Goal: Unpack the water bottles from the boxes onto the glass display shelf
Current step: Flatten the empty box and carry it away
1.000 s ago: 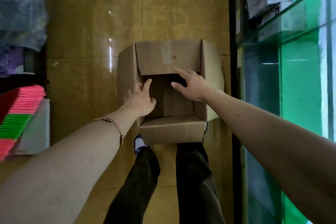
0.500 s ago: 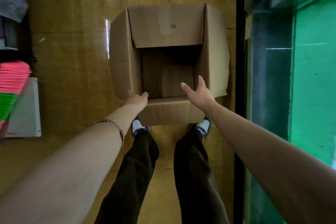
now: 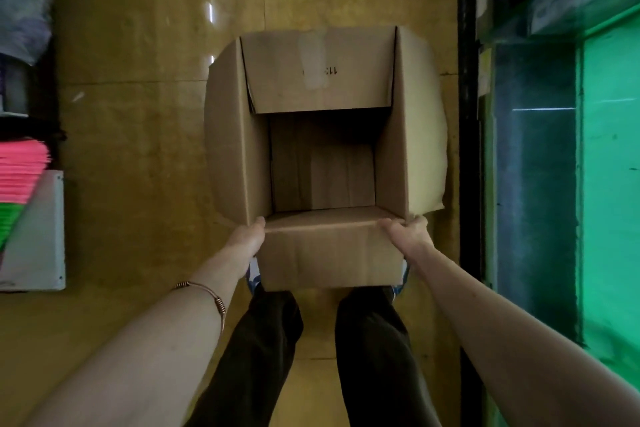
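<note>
The left hand and right hand each grip a near corner of the open brown cardboard box. Its inside shows only bare cardboard.

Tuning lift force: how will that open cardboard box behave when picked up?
Likely light: the cardboard box looks empty inside. Probably flexes, since its four flaps hang loose and open. The left hand and right hand grip only the near corners, so it may tilt.

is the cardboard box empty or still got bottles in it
Empty. The cardboard box has its flaps spread open, and only bare cardboard floor shows inside; no bottles are visible.
</note>
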`<state>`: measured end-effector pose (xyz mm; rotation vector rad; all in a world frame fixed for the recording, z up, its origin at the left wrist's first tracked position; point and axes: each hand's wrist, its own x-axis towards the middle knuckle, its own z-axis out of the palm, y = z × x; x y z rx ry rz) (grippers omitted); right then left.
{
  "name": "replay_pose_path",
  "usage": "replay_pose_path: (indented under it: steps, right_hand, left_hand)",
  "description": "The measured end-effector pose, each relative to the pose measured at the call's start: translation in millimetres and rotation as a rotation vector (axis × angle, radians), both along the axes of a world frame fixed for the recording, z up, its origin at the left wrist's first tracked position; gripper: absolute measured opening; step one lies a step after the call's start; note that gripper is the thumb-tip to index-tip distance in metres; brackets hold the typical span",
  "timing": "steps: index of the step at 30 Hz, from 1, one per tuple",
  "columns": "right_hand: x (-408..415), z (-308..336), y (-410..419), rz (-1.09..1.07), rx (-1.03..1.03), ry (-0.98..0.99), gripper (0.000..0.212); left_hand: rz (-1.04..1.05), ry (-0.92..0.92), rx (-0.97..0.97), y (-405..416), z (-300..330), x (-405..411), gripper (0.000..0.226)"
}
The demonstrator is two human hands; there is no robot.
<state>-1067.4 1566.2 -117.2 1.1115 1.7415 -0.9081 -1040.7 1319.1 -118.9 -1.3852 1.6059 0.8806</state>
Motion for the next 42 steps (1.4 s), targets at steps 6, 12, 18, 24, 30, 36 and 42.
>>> replay_pose_path:
  steps: [6, 12, 18, 24, 30, 36, 42]
  right_hand:
    - [-11.6, 40.2, 4.9, 0.18, -0.058, -0.096, 0.07]
    - [-48.0, 77.6, -4.9, 0.121, -0.069, -0.002, 0.074]
    - [-74.5, 72.6, -29.6, 0.509, 0.041, 0.176, 0.074]
    - [-52.5, 13.9, -33.1, 0.853, 0.046, 0.176, 0.082]
    - [-2.7, -40.8, -23.5, 1.281, 0.003, 0.072, 0.067]
    - [-24.4, -57.8, -22.5, 1.403, -0.037, -0.048, 0.068]
    - [-33.7, -10.1, -60.4, 1.411, -0.033, -0.016, 0.067]
  left_hand:
    - [0.069, 0.008, 0.102, -21.3, 34.1, -3.3, 0.057]
    - [0.592, 0.171, 0.221, -30.5, 72.7, -34.5, 0.032]
    - [0.111, 0.26, 0.104, -5.4, 71.5, -63.9, 0.074]
    - [-0.583, 0.313, 0.068, 11.0, 19.9, -36.7, 0.079]
    - [-1.169, 0.136, 0.107, 12.4, -36.3, 13.8, 0.06]
    - [-1.36, 0.064, 0.125, 2.2, -53.0, -4.8, 0.061]
    - [-1.146, 0.143, 0.15, 4.6, -8.9, -11.9, 0.067]
